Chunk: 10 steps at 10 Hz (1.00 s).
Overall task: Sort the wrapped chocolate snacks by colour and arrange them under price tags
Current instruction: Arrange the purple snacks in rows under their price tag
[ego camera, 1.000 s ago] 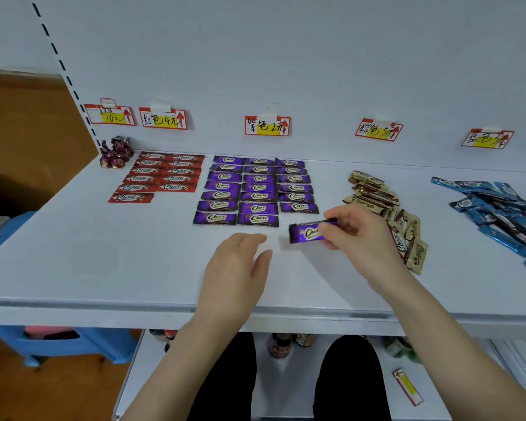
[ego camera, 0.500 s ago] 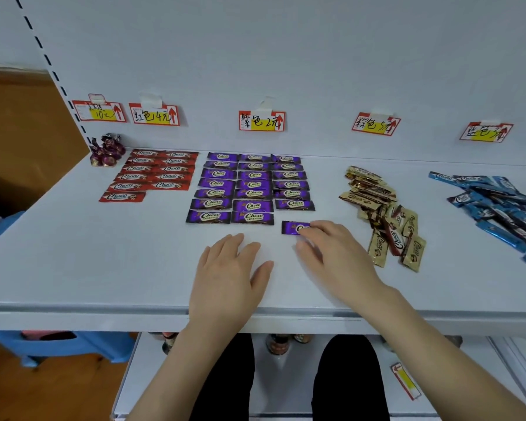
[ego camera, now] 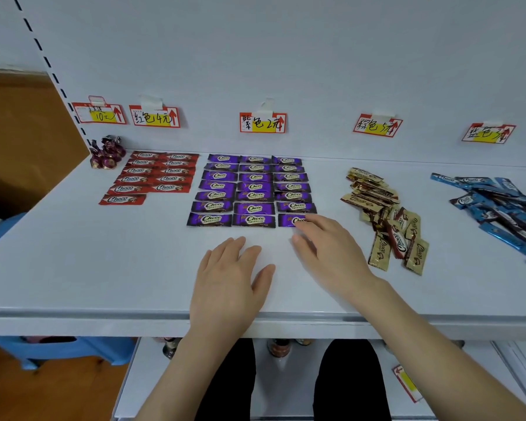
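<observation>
The left hand [ego camera: 231, 284] lay flat on the shelf [ego camera: 104, 268] near its front edge, fingers straight and holding nothing. The right hand [ego camera: 328, 253] was just beside it but apart, with its fingers extended. Its fingertips rested on the right end of the last purple bar [ego camera: 287, 220], and no grip was visible.

That bar sat at the near right corner of the purple block [ego camera: 252, 186], with its long axis running left to right, parallel to the shelf edge. The block counted three columns of seven, twenty-one bars, under the purple tag [ego camera: 262, 123].

The unsorted gold pile [ego camera: 386, 217] lay to the right, nearer the right hand. Its near bars pointed roughly front to back, and the overlap prevented a count.

The red bars [ego camera: 155, 177] numbered eleven, in columns of six and five. The blue heap [ego camera: 504, 202] ran out of view. Five tags hung on the back wall.
</observation>
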Each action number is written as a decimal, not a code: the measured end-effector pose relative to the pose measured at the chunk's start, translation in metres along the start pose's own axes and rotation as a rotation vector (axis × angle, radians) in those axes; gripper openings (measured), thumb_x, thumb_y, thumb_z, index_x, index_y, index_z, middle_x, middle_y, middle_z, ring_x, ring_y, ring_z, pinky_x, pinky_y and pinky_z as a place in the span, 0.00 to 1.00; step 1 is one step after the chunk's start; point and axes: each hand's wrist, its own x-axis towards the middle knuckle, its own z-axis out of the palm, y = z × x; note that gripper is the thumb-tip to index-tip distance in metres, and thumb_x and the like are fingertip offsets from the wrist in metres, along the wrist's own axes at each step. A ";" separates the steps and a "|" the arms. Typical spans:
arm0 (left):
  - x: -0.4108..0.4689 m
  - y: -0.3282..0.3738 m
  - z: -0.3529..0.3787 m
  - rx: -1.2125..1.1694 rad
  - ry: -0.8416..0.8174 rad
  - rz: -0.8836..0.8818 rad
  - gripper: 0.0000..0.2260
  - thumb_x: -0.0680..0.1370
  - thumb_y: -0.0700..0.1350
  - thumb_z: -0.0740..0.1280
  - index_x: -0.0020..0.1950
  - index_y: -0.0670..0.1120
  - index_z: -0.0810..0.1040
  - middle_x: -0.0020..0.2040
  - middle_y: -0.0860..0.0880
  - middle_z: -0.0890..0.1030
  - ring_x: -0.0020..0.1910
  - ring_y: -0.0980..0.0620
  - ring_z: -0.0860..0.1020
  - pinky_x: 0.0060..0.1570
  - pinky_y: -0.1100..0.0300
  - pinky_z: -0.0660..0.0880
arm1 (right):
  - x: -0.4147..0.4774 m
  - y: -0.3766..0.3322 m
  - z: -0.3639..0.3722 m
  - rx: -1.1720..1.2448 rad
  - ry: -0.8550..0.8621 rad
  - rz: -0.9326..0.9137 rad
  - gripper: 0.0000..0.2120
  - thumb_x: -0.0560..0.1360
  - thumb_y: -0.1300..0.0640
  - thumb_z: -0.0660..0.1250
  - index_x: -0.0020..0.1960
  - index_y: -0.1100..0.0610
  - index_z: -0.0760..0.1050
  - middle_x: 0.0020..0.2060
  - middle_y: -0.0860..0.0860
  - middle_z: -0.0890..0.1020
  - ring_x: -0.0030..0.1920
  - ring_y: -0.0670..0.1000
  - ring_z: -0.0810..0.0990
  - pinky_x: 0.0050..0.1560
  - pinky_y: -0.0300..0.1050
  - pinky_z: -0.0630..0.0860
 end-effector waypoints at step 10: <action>-0.003 0.002 -0.001 -0.054 0.120 0.067 0.15 0.77 0.49 0.65 0.59 0.43 0.80 0.62 0.43 0.78 0.64 0.44 0.73 0.65 0.50 0.66 | -0.003 -0.007 -0.005 0.028 0.229 -0.090 0.09 0.76 0.61 0.61 0.49 0.62 0.79 0.49 0.55 0.80 0.49 0.55 0.77 0.48 0.43 0.72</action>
